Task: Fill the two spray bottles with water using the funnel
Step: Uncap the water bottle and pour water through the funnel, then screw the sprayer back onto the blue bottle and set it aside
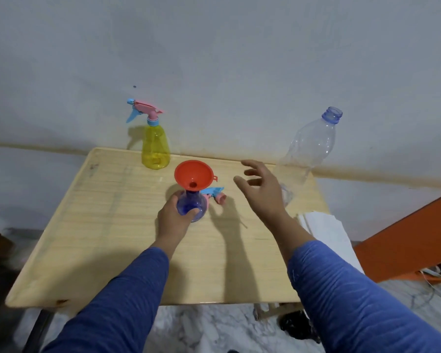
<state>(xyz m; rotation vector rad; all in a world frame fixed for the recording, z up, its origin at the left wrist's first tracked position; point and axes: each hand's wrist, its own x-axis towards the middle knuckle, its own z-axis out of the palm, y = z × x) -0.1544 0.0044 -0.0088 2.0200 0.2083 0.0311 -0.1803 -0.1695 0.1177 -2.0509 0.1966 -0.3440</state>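
While left hand (174,218) clasps blue bottle (192,205) | right hand (261,188) spread, empty

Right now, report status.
Left hand grips blue spray bottle, funnel seated. Right hand open, empty, near clear bottle. Nothing in the way.

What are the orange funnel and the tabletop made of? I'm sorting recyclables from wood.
The orange cone-shaped funnel looks like smooth moulded plastic: uniform colour, thin rim, small hanging tab. The pale rectangular tabletop shows wood grain lines with a slight sheen, so wood or a wood-look laminate; I cannot tell which.
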